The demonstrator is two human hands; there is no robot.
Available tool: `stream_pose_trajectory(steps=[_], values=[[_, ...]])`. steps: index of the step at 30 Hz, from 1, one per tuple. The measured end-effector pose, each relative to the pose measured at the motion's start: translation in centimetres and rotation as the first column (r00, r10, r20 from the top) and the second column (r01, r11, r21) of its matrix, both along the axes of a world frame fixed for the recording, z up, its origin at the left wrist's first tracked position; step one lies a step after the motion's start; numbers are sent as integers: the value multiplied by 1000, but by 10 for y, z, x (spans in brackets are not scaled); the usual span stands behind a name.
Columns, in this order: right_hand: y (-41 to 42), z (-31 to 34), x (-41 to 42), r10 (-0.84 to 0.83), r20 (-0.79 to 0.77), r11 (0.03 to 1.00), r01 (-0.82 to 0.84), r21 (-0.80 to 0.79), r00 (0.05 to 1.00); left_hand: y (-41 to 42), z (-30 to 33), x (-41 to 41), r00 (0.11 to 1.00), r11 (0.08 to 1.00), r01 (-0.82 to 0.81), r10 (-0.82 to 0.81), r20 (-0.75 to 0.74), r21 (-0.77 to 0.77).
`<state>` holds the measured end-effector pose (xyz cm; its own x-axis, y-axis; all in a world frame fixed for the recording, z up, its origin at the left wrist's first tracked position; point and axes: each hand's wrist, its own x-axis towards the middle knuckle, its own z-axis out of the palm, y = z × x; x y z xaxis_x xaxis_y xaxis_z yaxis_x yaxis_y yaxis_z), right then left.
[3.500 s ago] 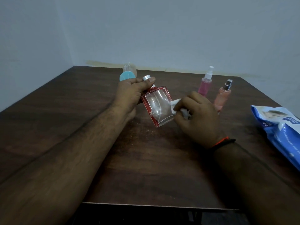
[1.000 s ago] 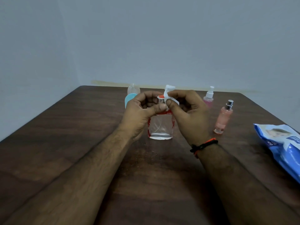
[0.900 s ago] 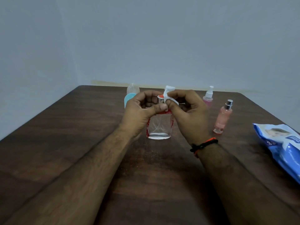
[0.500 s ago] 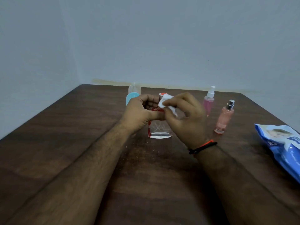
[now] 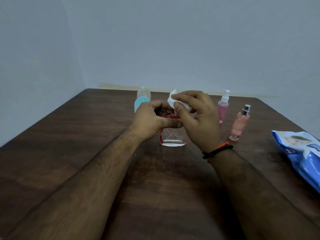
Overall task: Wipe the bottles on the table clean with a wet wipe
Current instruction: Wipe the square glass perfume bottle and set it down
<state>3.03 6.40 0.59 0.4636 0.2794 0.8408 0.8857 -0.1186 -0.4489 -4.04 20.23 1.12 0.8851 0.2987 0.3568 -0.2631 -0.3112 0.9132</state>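
On table (image 5: 155,179), square bottle (image 5: 173,137) upright, neck up

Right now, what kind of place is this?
Probably a plain room at home, though that is a guess: a dark wooden table in a bare wall corner, with a wet wipe pack lying on it.

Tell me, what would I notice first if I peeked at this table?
Two hands meet mid-table: the left hand grips a square red-edged glass bottle standing upright, while the right hand pinches a white wet wipe over its top. A blue wipes pack lies at the right edge.
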Motion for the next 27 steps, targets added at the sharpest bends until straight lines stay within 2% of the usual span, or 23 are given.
stream_pose_trajectory(steps=[3, 6, 7, 10, 15, 20, 24, 27], values=[[-2, 4, 0, 161, -263, 987, -154, 46, 951, 2, 0, 1, 999, 1000, 11, -12, -35, -25], [-4, 8, -2, 469, -540, 883, -370, 288, 699, 5, -1, 2, 999, 996, 13, -16, -43, -87], [-5, 8, -2, 502, -575, 865, -385, 322, 647, 5, -1, 2, 999, 994, 13, -17, -43, -104], [-6, 4, 3, 485, -641, 873, -370, 317, 595, 4, -1, 1, 998, 992, 17, -23, -52, -125], [-7, 2, 7, 451, -660, 890, -356, 285, 601, 4, -1, 1, 998, 994, -9, 3, -57, -105], [-12, 0, 15, 260, -629, 962, -255, 100, 732, 2, 1, 0, 998, 998, -42, 39, -56, -52], [-12, 0, 15, 200, -600, 976, -214, 48, 775, 1, 1, 0, 997, 997, -73, 72, -38, -29], [-13, -1, 15, 159, -579, 984, -180, 22, 800, 1, 0, 1, 992, 990, -128, 129, -12, 55]])
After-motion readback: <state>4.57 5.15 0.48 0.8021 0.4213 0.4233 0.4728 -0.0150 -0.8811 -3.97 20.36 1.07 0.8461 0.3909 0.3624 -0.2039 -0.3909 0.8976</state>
